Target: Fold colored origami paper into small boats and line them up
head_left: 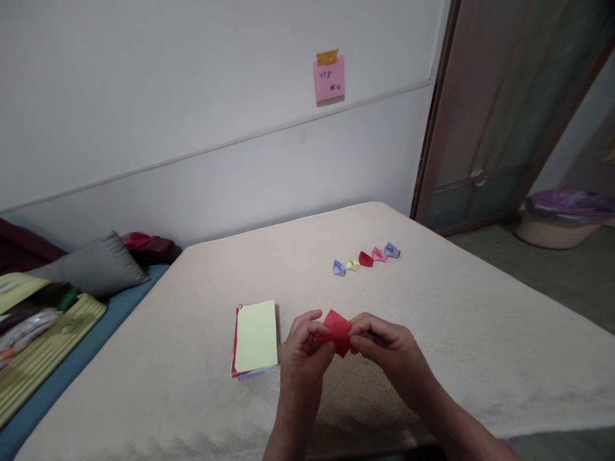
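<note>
Between my two hands is a small folded piece of red paper (337,325), diamond-shaped with creases across it, held above the cloth near its front edge. My left hand (306,346) pinches its left corner between thumb and fingers. The right corner is gripped by the thumb and fingertips of my right hand (384,342). Farther off lies a slanting row of several small folded paper boats, among them a red one (366,259), a yellow one (353,264) and a pink one (379,255). Left of my hands rests a stack of coloured paper (257,336), pale yellow on top.
A cream cloth (202,320) covers the flat surface. At the left are a grey cushion (96,262) and a yellow slatted basket (48,358) with items in it. A pink note (329,80) is taped to the wall. A lined tub (560,224) stands on the floor at right.
</note>
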### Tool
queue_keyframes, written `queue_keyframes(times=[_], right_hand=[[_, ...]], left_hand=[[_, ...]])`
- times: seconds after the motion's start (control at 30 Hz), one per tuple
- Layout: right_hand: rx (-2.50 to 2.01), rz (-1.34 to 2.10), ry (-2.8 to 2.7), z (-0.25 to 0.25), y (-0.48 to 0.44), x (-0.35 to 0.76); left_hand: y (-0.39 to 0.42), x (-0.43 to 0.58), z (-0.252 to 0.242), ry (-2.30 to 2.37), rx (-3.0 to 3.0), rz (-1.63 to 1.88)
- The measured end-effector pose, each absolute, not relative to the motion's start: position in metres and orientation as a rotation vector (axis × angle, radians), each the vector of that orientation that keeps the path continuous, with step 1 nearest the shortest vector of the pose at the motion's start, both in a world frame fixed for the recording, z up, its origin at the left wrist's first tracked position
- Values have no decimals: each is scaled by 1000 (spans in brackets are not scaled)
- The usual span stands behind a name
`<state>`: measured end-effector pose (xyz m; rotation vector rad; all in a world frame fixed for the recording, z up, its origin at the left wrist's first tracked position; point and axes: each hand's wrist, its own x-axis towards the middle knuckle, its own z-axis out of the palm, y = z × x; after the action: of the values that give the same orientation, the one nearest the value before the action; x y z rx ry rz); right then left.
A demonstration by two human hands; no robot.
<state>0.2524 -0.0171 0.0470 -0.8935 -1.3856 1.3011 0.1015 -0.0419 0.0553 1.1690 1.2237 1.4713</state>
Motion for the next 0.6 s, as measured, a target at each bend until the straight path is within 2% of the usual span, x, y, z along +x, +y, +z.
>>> queue_keyframes(times=[0.3,0.6], right_hand=[[-885,1317,-1317,48,-21,242],[-968,1395,-1182,44,-18,244]], left_hand=[[-43,115,58,1080,1012,1418],[-40,109,43,1348,1048,1583]])
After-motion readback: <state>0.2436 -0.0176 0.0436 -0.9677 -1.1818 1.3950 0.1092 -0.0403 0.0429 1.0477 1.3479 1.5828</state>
